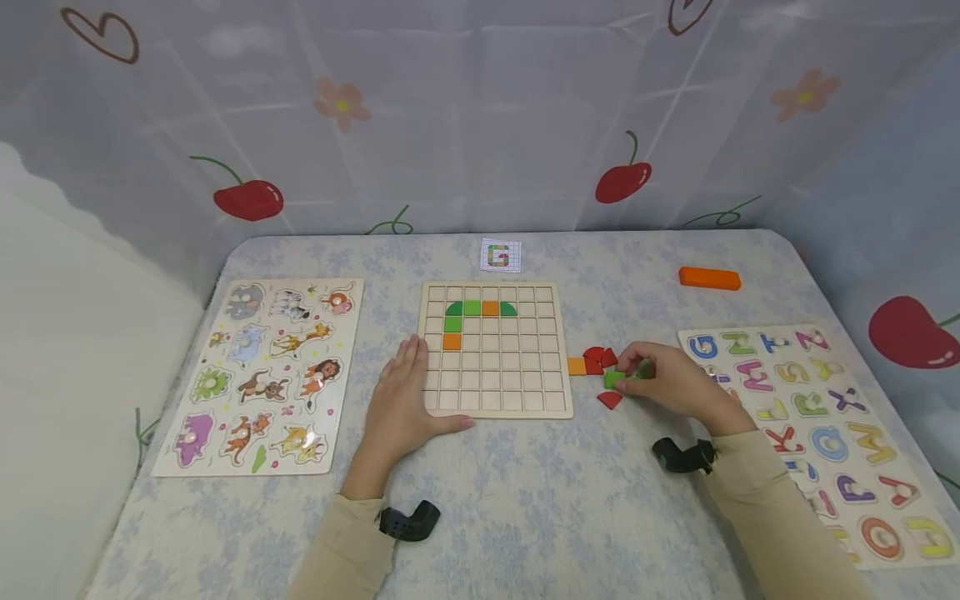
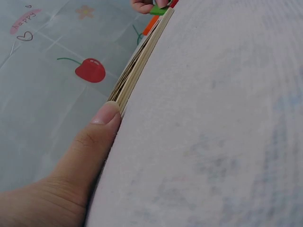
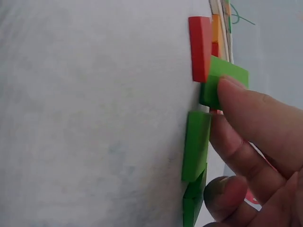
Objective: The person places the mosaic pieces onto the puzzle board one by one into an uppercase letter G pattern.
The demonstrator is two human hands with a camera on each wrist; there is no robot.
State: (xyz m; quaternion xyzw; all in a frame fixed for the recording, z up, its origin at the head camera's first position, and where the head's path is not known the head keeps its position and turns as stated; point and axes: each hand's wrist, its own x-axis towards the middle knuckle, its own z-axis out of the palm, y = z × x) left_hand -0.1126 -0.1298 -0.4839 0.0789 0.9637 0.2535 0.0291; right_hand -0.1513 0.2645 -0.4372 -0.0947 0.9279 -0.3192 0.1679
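Observation:
A wooden grid board (image 1: 495, 367) lies in the middle of the table, with green and orange tiles (image 1: 472, 309) set in its upper rows. My left hand (image 1: 408, 387) lies flat on the cloth at the board's near left corner, and its thumb (image 2: 102, 127) touches the board's edge (image 2: 137, 66). To the right of the board, my right hand (image 1: 637, 371) pinches a green block (image 1: 615, 379) (image 3: 222, 87) that sits among loose pieces. Red pieces (image 1: 600, 358), an orange square (image 1: 576, 366) and another red piece (image 1: 610, 400) lie beside it. More green pieces (image 3: 196, 146) lie under the fingers.
An animal peg puzzle (image 1: 262, 375) lies at the left and an alphabet puzzle (image 1: 825, 417) at the right. An orange bar (image 1: 709, 278) sits at the far right. A small pattern card (image 1: 500, 255) stands behind the board. Cherry-print curtains surround the table.

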